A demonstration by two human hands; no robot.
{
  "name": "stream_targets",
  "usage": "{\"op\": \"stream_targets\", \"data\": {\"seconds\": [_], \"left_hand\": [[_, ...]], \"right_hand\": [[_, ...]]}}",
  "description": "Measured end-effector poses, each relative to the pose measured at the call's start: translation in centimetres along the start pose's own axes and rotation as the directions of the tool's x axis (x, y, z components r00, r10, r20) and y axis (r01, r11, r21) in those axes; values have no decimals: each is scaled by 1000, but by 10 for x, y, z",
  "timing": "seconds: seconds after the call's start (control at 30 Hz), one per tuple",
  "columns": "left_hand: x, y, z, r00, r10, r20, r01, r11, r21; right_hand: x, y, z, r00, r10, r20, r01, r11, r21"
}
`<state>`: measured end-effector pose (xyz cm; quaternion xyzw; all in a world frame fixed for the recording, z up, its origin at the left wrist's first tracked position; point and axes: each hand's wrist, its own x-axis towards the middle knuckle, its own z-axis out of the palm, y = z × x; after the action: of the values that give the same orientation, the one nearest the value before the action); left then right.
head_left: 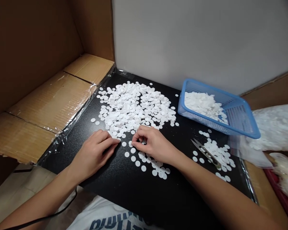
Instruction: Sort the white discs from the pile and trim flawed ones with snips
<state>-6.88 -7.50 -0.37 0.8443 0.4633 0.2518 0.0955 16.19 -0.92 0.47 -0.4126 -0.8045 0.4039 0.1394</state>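
A wide heap of small round white discs [132, 105] covers the black tabletop [182, 195] in front of me. At the heap's near left edge, my left hand [96, 153] has its fingers curled and closed, the tips touching down beside a disc; whether they grip one is hidden. My right hand [156, 143] is closed in a pinch just right of it, with a white disc [130, 144] at its thumb and fingertips. Beneath and in front of the right hand lie several loose discs [143, 168], spread flat.
A blue plastic basket [247, 118] with white pieces [203, 103] stands at the back right. Thread snips [206, 153] rest on a smaller disc pile [220, 153]. Clear bags [276, 127] crowd the right edge. Cardboard [52, 95] borders the left; a grey wall [194, 38] is behind.
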Motion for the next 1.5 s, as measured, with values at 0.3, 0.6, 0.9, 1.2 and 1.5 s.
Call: {"op": "stream_targets", "data": {"seconds": [0.3, 0.6, 0.9, 1.2, 1.5], "left_hand": [[-5, 5, -2, 939, 273, 209, -296, 951, 92], [-8, 9, -2, 910, 345, 231, -376, 921, 103], [-13, 0, 4, 997, -20, -72, 31, 988, 152], [-15, -4, 6, 977, -199, -77, 211, 956, 205], [-16, -5, 4, 962, -252, -101, 263, 959, 105]], "right_hand": [[-1, 1, 6, 997, -55, -52, 53, 997, -49], [-8, -5, -5, 948, -285, 144, 316, 907, -280], [6, -1, 15, 945, -314, -88, 290, 932, -216], [20, -11, 25, 970, -234, -64, 197, 913, -356], [13, -26, 9, 995, -74, 73, 93, 951, -295]]}}
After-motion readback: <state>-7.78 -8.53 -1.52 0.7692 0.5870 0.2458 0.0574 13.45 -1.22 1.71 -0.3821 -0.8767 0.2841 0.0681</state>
